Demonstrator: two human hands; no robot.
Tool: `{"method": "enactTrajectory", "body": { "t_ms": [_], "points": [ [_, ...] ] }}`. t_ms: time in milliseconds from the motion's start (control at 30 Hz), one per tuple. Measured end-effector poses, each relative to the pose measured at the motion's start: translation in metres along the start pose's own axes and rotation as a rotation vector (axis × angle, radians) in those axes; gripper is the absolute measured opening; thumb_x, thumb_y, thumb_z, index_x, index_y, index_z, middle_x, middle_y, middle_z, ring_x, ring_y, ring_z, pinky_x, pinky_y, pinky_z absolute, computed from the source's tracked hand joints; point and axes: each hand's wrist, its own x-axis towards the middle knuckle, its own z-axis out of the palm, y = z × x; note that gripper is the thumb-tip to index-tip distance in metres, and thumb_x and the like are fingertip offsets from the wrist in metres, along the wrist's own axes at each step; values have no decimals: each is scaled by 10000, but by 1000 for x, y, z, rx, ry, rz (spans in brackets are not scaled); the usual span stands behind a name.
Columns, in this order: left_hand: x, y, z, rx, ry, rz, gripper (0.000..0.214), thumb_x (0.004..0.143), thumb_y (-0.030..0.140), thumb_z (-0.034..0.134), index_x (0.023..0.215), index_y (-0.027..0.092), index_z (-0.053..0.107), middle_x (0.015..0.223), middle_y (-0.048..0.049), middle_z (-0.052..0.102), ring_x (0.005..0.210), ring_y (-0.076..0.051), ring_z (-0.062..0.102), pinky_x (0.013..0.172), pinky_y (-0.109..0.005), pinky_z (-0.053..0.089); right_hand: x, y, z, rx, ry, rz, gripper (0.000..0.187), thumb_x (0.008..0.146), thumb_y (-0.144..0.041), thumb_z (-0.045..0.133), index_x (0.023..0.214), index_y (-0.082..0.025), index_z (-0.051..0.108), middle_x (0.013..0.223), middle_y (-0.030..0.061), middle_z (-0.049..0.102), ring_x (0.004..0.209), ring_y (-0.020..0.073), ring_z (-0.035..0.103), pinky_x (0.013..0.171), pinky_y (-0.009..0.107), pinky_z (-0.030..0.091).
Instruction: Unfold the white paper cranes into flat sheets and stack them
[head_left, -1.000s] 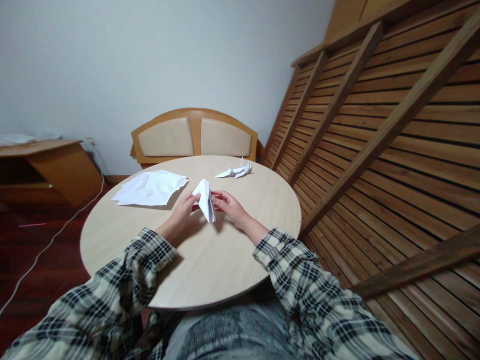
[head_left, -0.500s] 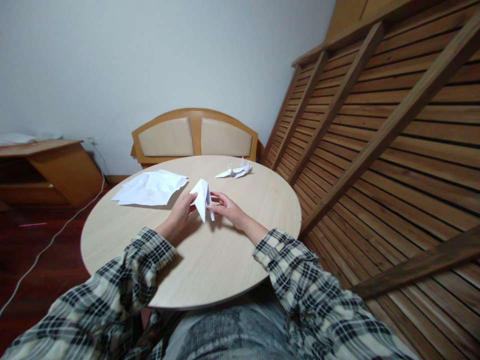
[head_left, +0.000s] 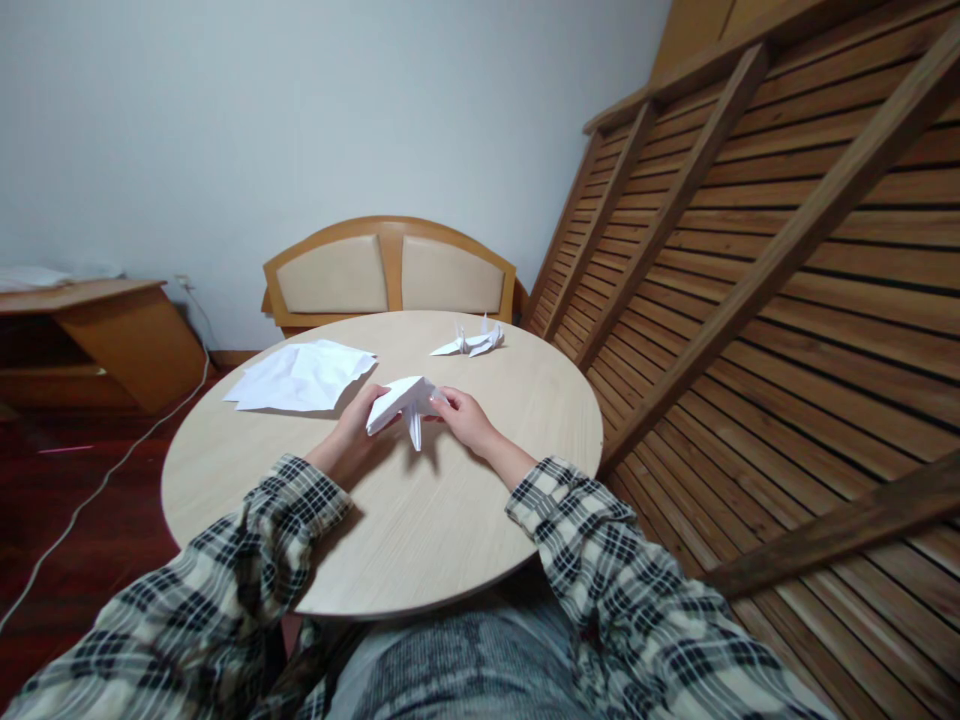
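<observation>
A partly folded white paper figure [head_left: 401, 402] is held between both hands just above the round wooden table [head_left: 465, 530]. My left hand [head_left: 352, 425] pinches its left side, fingers closed on the paper. My right hand [head_left: 463, 418] grips its right side at the folded point. One narrow flap of the paper hangs down toward the tabletop. Both forearms in plaid sleeves rest on the table.
A loose stack of white paper sheets [head_left: 300, 377] lies at the table's back left. Finished white paper cranes [head_left: 471, 342] sit at the back right. A wooden chair [head_left: 390, 270] stands behind the table, a slatted wooden wall [head_left: 750, 260] on the right, a low desk [head_left: 90, 330] and cable on the left.
The folded paper has turned from standing upright on its point to lying more level, opened out to the left. Both hands stayed at the same spot.
</observation>
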Motion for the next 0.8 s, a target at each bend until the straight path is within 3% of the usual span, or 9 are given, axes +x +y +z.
{"method": "enactTrajectory", "body": {
  "t_ms": [100,233,367,467,600,800],
  "points": [
    [2,0,1,-97,89,-60,271,716,445,623,803,190,593,723,-53,648,682,-187,589,612,-312,493,1,3,-2,-27,-16,36,257,851,-418,580,835,-167,635,786,26,624,716,155,571,685,289,492],
    [1,2,7,-35,15,54,438,841,594,446,961,214,626,942,-91,701,876,-243,625,676,-340,494,1,4,-5,-73,50,75,227,831,-381,586,840,-160,635,784,36,642,694,166,583,619,264,460],
    [-5,4,13,-18,-71,136,529,850,653,445,1061,209,640,1070,-111,688,998,-267,601,766,-363,483,2,1,-5,-67,104,74,201,817,-332,584,894,-156,641,844,40,663,736,172,592,658,274,467],
    [-8,3,14,30,-92,152,473,857,587,508,1088,198,644,1156,-114,655,1052,-258,578,823,-359,467,3,0,-5,-83,130,59,188,807,-291,585,927,-161,646,893,37,671,798,171,597,744,289,476],
    [-8,3,13,111,-133,177,329,866,455,560,1052,205,667,1159,-90,647,1051,-228,570,846,-333,460,3,0,-4,-66,130,55,210,779,-249,605,969,-165,635,941,36,666,844,173,602,776,301,490],
    [-8,1,13,140,-131,228,301,847,464,594,960,202,692,1000,-86,673,948,-231,586,800,-350,477,1,-1,-2,38,122,76,320,731,-256,673,1032,-171,604,985,48,648,846,168,604,671,269,520]
  ]
}}
